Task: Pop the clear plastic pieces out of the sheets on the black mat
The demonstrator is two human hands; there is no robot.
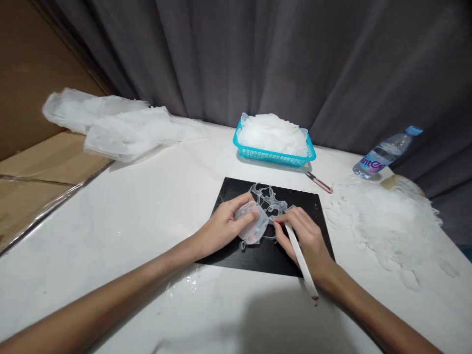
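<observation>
My left hand [236, 221] is closed on a translucent, rounded flat piece [252, 233], the thumb lying across its face. Pinkish and small dark marks show through it. My right hand [300, 233] is closed, with a long white stick-like tool [301, 260] lying through its fingers; its lower end is reddish. The right fingertips pinch close to the piece's right edge, and whether they also grip the thin film there is hard to see. Thin translucent scraps [275, 199] with holes lie just beyond both hands on a black mat [228, 258].
A blue basket [273, 158] heaped with translucent white pieces stands at the back. Pink-handled snips [320, 183] lie beside it. A water bottle [385, 152], a tape roll [403, 184] and a scrap pile [398, 231] are on the right. Plastic bags [125, 128] and cardboard [44, 162] are left.
</observation>
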